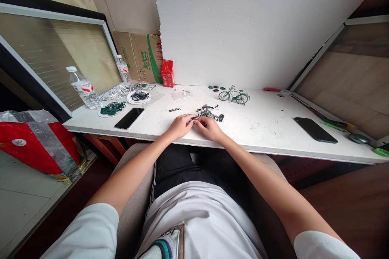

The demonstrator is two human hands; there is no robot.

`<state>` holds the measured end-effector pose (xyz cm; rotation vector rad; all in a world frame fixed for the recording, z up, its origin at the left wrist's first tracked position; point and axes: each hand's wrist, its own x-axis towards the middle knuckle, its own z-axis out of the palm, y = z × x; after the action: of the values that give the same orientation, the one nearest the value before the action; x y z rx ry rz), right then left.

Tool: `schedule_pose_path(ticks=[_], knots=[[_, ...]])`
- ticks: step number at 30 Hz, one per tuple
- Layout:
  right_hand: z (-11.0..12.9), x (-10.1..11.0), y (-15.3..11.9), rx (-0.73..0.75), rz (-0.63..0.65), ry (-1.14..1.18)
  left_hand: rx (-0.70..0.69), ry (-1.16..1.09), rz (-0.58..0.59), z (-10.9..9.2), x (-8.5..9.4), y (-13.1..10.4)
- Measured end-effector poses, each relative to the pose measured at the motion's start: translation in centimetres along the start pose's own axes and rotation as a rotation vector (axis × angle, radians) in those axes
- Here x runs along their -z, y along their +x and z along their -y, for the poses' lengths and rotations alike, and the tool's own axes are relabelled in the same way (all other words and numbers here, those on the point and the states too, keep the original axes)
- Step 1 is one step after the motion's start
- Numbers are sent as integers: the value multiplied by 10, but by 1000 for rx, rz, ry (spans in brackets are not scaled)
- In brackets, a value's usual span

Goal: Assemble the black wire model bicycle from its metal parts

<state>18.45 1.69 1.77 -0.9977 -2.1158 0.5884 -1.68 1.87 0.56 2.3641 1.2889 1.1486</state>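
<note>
At the front of the white table, my left hand (181, 125) and my right hand (209, 127) meet with fingertips pinched together. Between them is a small, thin dark part (192, 119), too small to name exactly. Just behind my right hand lies a pile of black and grey model bicycle parts (207, 111), partly hidden by the fingers. A black piece (220, 117) sits at the pile's right side. Farther back stands an assembled green model bicycle (234, 96). A short dark strip (174, 109) rests behind my left hand.
Plates of green parts (113, 108) and black parts (139, 96) stand left, near a phone (129, 118) and water bottles (85, 89). A red box (168, 73) stands at the back. Another phone (316, 129) lies right. A white board (255, 32) leans behind the table.
</note>
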Motion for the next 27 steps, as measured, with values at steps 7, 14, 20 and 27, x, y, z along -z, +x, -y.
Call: schedule_pose_path(ticks=[7, 14, 20, 27], knots=[[0, 0, 0, 0, 3, 3, -13, 5, -5, 1, 0, 0], [0, 0, 0, -6, 4, 0, -11, 7, 1, 2, 0, 0], [0, 0, 0, 2, 1, 1, -6, 10, 0, 2, 0, 0], [-1, -1, 0, 14, -3, 3, -7, 8, 5, 0, 1, 0]])
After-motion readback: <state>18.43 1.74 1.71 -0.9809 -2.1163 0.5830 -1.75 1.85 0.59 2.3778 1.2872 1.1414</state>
